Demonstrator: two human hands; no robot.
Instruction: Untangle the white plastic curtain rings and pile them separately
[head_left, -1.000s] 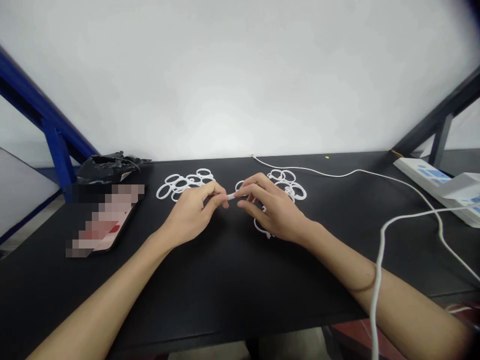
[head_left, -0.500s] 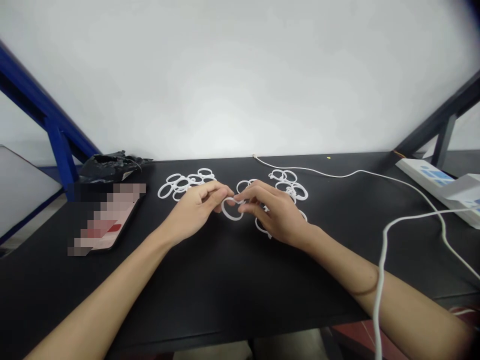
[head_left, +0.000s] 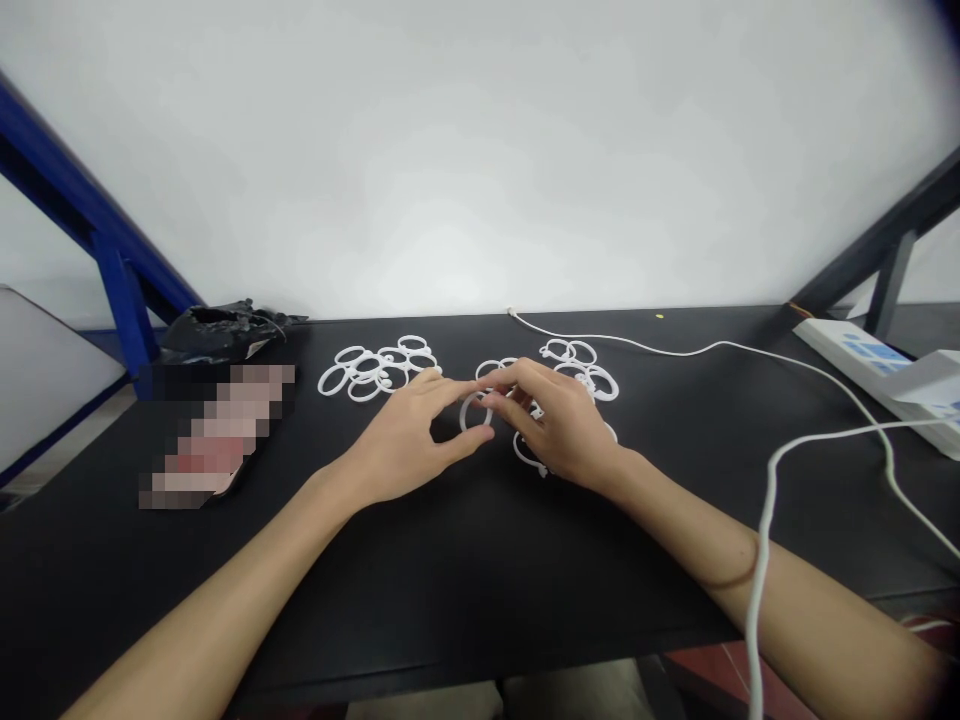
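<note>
A white plastic ring (head_left: 474, 411) stands between my two hands over the black table (head_left: 450, 560). My left hand (head_left: 409, 440) cups it, thumb under and fingers over its left side. My right hand (head_left: 559, 425) pinches the ring's top right with its fingertips. A pile of white rings (head_left: 375, 367) lies behind my left hand. Another pile of white rings (head_left: 581, 372) lies behind and partly under my right hand.
A phone (head_left: 214, 435) lies at the left, with a crumpled black bag (head_left: 217, 330) behind it. A white cable (head_left: 765, 470) runs across the right side. A white power strip (head_left: 885, 375) sits at the far right. Blue and dark frame struts flank the table.
The ring was stretched out straight between my fingertips, then sprang into a closed loop. My left hand has loosened from a pinch into a cupped hold around it.
</note>
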